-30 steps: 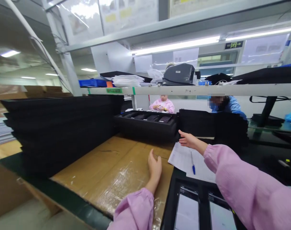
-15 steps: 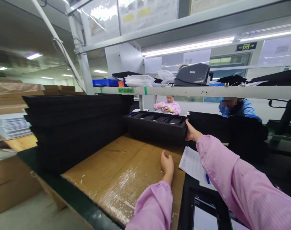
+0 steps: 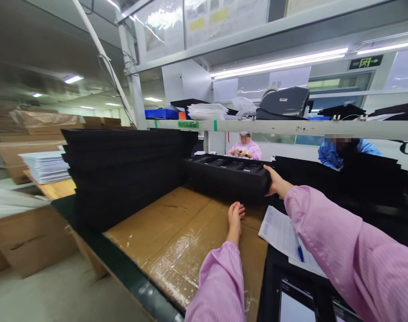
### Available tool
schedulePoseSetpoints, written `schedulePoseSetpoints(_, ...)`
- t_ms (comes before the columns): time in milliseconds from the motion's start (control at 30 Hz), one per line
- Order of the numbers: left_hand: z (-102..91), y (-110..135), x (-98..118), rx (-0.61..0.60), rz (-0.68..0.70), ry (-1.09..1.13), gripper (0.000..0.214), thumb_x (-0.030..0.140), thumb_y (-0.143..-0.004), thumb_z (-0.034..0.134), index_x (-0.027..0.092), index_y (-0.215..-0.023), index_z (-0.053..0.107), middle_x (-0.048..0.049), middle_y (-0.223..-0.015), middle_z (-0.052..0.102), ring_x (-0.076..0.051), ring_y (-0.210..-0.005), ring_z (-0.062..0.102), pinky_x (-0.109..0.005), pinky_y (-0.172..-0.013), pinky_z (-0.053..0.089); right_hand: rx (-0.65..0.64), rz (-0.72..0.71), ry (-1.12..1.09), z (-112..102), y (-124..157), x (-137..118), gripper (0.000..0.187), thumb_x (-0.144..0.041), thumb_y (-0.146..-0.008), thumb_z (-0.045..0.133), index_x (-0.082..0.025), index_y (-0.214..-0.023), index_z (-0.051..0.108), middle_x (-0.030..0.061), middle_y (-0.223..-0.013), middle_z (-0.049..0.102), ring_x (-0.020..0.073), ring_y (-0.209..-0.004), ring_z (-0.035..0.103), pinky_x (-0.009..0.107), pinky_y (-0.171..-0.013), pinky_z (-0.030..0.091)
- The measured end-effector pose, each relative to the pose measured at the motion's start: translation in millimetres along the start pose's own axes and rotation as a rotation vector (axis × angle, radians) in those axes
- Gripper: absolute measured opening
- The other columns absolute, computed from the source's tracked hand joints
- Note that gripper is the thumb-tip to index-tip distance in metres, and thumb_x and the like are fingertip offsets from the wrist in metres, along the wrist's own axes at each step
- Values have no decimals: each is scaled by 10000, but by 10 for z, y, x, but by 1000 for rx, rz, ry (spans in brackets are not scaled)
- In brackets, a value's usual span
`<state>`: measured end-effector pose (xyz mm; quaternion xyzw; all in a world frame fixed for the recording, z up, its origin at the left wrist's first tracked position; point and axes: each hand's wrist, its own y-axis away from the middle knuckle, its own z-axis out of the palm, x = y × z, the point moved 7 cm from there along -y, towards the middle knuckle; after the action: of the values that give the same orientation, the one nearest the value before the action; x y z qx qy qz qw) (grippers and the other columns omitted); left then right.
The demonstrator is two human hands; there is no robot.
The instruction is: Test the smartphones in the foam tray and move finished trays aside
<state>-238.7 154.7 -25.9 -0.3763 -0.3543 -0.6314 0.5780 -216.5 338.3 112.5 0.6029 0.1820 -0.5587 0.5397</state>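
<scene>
A long black foam tray (image 3: 226, 179) lies at the back of the brown cardboard sheet (image 3: 167, 228), with several dark flat devices (image 3: 232, 164) in its slots. My right hand (image 3: 275, 181) grips the tray's right end, fingers on its outer side. Just in front of the tray is my left hand (image 3: 235, 218), empty, its fingers loosely stretched and the thumb apart. It hovers over or rests on the cardboard; I cannot tell which. A tall stack of black foam trays (image 3: 126, 179) rises to the left.
Right of the cardboard lie a written sheet (image 3: 278, 230), a blue pen (image 3: 300, 254) and a phone-like device (image 3: 296, 304) in black foam. More black trays (image 3: 371, 179) stand at the right. A metal shelf rail (image 3: 274, 127) crosses above. Two people sit beyond it.
The view has swung a little left, so everything sits farther right. My left hand's fingers have straightened from a loose curl. My right hand stays on the tray's end.
</scene>
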Motion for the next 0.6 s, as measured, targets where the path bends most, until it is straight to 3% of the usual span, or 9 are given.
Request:
schedulePoseSetpoints(167, 84, 49, -7, -84, -55, 24, 310, 336, -921, 560, 121, -1143, 571, -71, -998, 640, -153, -833, 633, -335, -741, 552, -11, -1, 10, 1, 14, -16, 583, -697, -808, 563, -188, -1092, 584, 112, -1088, 648, 286, -1114, 570, 588, -1015, 361)
schedulePoseSetpoints(367, 82, 63, 27, -93, -58, 34, 322, 351, -925, 551, 126, -1155, 567, -73, -1013, 640, -154, -842, 632, -339, -750, 548, -101, -48, 9, 86, 61, -23, 425, -532, -920, 547, -126, -1022, 623, 73, -972, 659, 183, -905, 637, 401, -871, 506)
schedulePoseSetpoints(600, 177, 158, 74, -106, -21, 43, 296, 325, -915, 571, 125, -1133, 581, -67, -1005, 645, -155, -847, 633, -349, -773, 543, -85, -135, 40, 251, 212, -21, 350, -454, -957, 536, -114, -978, 615, 40, -864, 634, 119, -725, 611, 285, -690, 535)
